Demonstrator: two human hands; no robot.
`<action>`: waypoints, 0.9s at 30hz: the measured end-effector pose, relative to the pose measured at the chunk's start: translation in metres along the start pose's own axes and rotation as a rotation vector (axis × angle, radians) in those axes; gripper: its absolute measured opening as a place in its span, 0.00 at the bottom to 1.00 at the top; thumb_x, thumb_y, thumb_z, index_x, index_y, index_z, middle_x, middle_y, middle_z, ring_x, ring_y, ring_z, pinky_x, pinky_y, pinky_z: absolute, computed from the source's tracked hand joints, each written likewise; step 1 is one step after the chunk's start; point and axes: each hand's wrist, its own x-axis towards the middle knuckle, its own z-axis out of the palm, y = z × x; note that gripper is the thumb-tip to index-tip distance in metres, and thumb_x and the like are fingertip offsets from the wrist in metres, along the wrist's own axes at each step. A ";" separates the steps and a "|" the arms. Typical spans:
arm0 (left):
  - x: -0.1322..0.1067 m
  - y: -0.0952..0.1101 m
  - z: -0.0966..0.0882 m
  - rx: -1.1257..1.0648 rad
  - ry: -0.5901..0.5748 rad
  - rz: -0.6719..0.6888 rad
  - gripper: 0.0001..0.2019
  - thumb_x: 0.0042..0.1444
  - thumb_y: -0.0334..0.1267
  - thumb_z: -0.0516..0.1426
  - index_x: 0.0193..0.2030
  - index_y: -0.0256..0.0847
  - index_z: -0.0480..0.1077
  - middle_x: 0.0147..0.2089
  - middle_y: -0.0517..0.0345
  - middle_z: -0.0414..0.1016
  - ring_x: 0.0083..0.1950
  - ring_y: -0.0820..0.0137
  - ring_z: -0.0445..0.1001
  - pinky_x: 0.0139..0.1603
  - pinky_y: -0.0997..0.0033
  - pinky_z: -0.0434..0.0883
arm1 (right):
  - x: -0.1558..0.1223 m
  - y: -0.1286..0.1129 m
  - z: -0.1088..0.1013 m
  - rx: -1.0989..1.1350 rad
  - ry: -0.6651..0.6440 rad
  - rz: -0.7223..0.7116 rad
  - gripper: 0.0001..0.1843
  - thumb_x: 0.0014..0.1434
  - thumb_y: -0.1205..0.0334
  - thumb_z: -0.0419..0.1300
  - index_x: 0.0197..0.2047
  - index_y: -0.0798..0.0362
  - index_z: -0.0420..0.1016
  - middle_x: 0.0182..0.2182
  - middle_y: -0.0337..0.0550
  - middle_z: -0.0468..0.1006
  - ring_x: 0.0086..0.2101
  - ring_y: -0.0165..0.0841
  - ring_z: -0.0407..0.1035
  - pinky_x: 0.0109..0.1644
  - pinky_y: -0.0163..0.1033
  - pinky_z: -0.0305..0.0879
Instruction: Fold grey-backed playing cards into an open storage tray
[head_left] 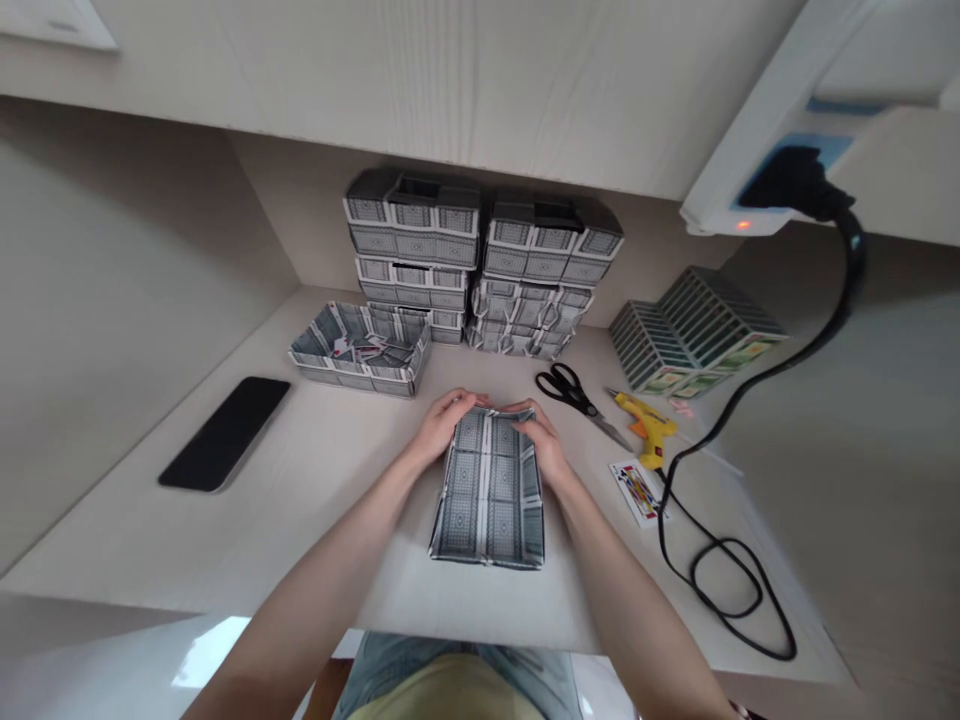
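A shallow open box made of playing cards [484,490], grey patterned backs showing, lies on the table in front of me. My left hand [442,424] grips its far left corner, thumb over the edge. At the far right corner my right hand [543,444] holds the wall, its thumb inside the box. The fingertips of both hands behind the far wall are partly hidden. Black-handled scissors [574,393] lie just beyond my right hand, and a yellow glue gun [649,424] rests to their right.
A card box [352,378] with loose card pieces stands at the back left, near a black phone [225,434]. Behind are two stacks of card boxes [416,240]. To the right are green card packs [701,325], a face card [636,492], and a looping black cable [731,545].
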 end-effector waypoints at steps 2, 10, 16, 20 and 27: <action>0.000 -0.001 -0.001 0.012 0.026 -0.023 0.14 0.51 0.46 0.53 0.31 0.37 0.71 0.40 0.53 0.76 0.47 0.63 0.70 0.49 0.65 0.63 | -0.001 0.000 0.000 0.035 -0.012 0.000 0.08 0.47 0.58 0.55 0.32 0.49 0.69 0.30 0.35 0.73 0.33 0.34 0.64 0.37 0.36 0.57; 0.002 0.000 -0.005 0.058 0.024 -0.033 0.15 0.52 0.47 0.51 0.31 0.37 0.72 0.40 0.53 0.76 0.45 0.64 0.71 0.47 0.67 0.64 | -0.003 -0.008 0.003 -0.023 0.024 -0.100 0.13 0.55 0.52 0.51 0.33 0.50 0.73 0.35 0.38 0.75 0.39 0.35 0.66 0.44 0.37 0.58; 0.001 0.002 -0.004 0.119 0.024 -0.050 0.16 0.52 0.48 0.51 0.32 0.37 0.72 0.37 0.55 0.75 0.42 0.66 0.71 0.44 0.70 0.64 | 0.001 -0.001 0.001 -0.098 0.060 -0.074 0.16 0.56 0.51 0.49 0.35 0.48 0.75 0.36 0.38 0.76 0.39 0.35 0.67 0.43 0.38 0.58; -0.001 0.006 -0.005 0.155 -0.005 -0.099 0.17 0.50 0.49 0.53 0.34 0.37 0.74 0.35 0.57 0.75 0.37 0.67 0.71 0.38 0.72 0.64 | 0.001 -0.001 -0.002 -0.105 -0.002 -0.051 0.16 0.56 0.50 0.50 0.37 0.48 0.75 0.38 0.38 0.75 0.41 0.35 0.66 0.46 0.38 0.57; -0.003 0.008 -0.005 -0.043 0.072 -0.137 0.17 0.48 0.48 0.55 0.38 0.37 0.74 0.37 0.54 0.76 0.37 0.66 0.72 0.36 0.71 0.65 | -0.003 -0.006 -0.001 0.218 -0.088 -0.014 0.14 0.51 0.56 0.55 0.43 0.45 0.68 0.40 0.35 0.74 0.41 0.35 0.66 0.46 0.39 0.59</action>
